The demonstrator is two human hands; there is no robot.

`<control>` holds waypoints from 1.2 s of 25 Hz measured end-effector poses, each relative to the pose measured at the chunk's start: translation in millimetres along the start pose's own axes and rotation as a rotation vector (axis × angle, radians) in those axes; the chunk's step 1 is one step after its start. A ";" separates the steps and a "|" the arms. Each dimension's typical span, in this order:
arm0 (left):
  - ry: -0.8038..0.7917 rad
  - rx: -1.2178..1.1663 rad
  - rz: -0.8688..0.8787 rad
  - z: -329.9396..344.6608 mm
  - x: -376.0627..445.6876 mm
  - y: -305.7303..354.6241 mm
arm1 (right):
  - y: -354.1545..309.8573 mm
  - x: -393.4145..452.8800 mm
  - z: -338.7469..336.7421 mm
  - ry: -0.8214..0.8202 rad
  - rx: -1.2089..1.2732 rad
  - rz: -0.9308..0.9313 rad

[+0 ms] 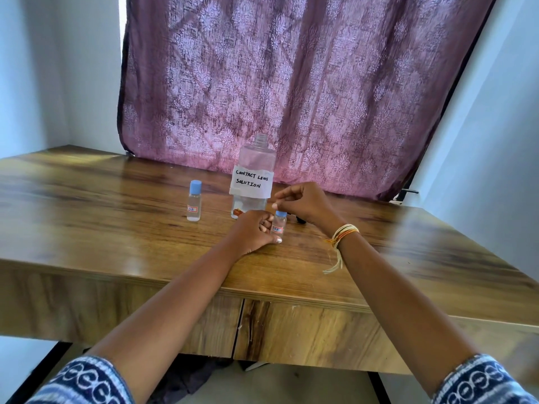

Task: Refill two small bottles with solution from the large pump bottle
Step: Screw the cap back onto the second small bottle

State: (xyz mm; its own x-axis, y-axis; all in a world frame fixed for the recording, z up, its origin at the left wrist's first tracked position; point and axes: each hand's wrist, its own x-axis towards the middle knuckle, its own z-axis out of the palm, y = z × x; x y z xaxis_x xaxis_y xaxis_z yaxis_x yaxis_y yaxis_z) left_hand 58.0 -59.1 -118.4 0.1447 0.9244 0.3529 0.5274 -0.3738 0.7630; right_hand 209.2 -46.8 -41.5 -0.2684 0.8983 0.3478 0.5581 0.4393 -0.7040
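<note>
Blue-capped and clear, the near small bottle point(278, 225) stands upright on the wooden table point(116, 228), gripped around its body by the curled fingers of the left hand point(256, 231). Just above its cap, the right hand point(306, 204) hovers with fingers bent and fingertips drawn close; whether they touch it is unclear. Behind stands the uncapped large bottle point(253, 176) labelled "CONTACT LENS SOLUTION", with the other small bottle point(194, 201) to its left.

Blue/white patterned sleeves point(87, 383) on both arms, yellow-orange thread bracelet point(344, 233) w/ loose ends, right wrist
</note>
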 end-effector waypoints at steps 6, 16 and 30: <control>-0.007 -0.019 -0.032 -0.4 0.0 2.5 | 12.3 2.1 -8.0 -0.147 0.183 0.018; 0.019 0.009 -0.076 0.9 4.2 0.7 | 20.1 -5.8 0.9 0.013 0.246 -0.077; -0.027 0.023 -0.012 -4.4 -4.2 2.5 | 64.5 -33.2 32.0 0.029 0.222 0.087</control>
State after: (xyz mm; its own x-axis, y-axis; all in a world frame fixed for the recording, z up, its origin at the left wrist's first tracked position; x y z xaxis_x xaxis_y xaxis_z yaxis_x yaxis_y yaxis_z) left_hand 55.1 -64.3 -115.5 0.1604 0.9306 0.3291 0.5484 -0.3612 0.7542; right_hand 229.0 -48.1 -118.3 -0.2029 0.9336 0.2953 0.3912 0.3537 -0.8496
